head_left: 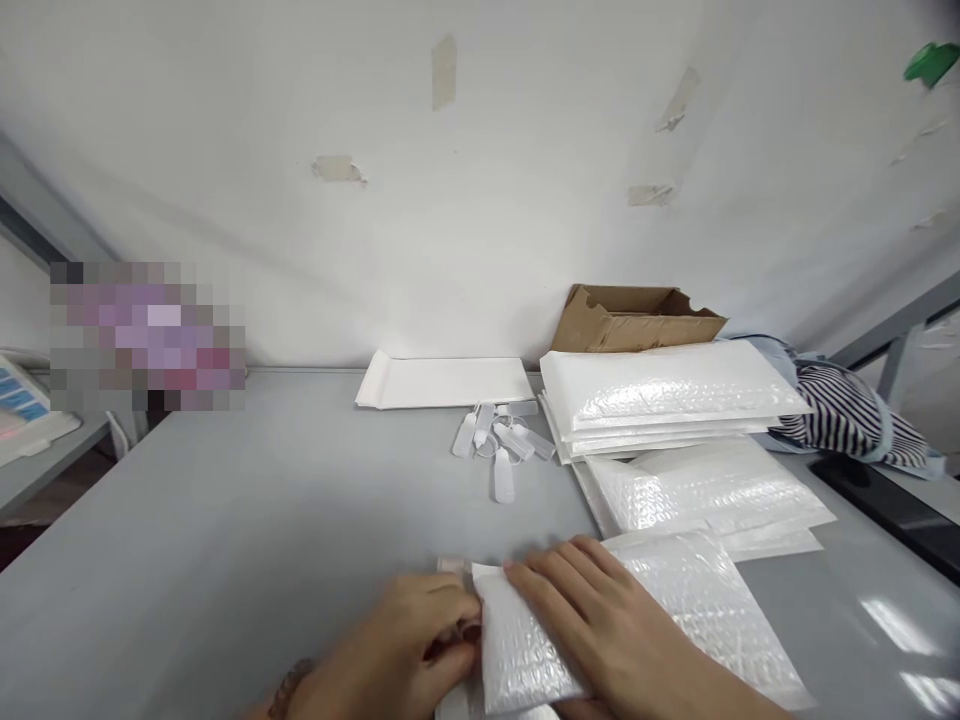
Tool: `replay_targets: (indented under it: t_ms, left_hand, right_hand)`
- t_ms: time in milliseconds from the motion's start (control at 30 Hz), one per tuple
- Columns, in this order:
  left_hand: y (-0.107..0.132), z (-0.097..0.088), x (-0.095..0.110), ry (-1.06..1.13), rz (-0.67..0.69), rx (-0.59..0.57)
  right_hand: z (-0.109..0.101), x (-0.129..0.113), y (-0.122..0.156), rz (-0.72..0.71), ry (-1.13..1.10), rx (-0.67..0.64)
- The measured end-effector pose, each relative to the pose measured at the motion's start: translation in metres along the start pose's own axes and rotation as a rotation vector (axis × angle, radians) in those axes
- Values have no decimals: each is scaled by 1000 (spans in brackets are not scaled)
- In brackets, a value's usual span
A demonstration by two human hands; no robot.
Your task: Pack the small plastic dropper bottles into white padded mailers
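Left hand (pixel 394 640) curled, fingers pinched on left edge of white bubble mailer (pixel 529 640); right hand (pixel 592 625) open, flat on same mailer, fingers spread; hands just apart, mailer between them, at near edge of grey table (pixel 225 500); second bubble mailer (pixel 712 620) partly under right hand, touching first one, join unclear, possibly one piece; loose mailers (pixel 705 490) just behind; stack of bubble mailers (pixel 667 395) farther back, right of small heap of white plastic tags (pixel 495 445); flat white paper envelope (pixel 446 382) against wall; torn cardboard box (pixel 637 320) behind stack; striped cloth (pixel 844 415) beside stack, on right.
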State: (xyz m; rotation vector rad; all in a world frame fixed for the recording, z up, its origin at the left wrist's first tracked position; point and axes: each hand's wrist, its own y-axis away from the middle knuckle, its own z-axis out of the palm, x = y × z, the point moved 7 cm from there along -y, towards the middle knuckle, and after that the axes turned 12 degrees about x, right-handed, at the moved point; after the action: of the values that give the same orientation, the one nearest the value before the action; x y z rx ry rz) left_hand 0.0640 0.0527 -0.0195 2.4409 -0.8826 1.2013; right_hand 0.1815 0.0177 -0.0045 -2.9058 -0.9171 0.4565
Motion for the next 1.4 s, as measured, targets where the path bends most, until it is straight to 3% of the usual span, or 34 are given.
replay_targets:
  t_ms: [167, 433, 567, 800, 933, 1033, 1200, 1400]
  left_hand:
    - [-4, 12, 1, 441, -286, -82]
    - [-1, 13, 11, 574, -281, -226]
    - [-3, 11, 22, 485, -149, -168]
    - [12, 7, 27, 37, 395, 232]
    - [17, 11, 23, -10, 483, 318]
    - [12, 10, 25, 71, 413, 291]
    - [4, 5, 29, 211, 138, 141]
    - [-2, 10, 28, 240, 126, -110]
  right_hand:
    - [0, -2, 1, -16, -4, 42]
    - [-4, -6, 2, -74, 0, 157]
    - [-2, -8, 3, -131, -10, 206]
    - [-3, -10, 3, -154, -9, 208]
    - [-2, -11, 4, -163, -16, 211]
    - [1, -9, 4, -146, -34, 192]
    - [5, -7, 3, -119, -38, 153]
    - [3, -8, 4, -142, -19, 170]
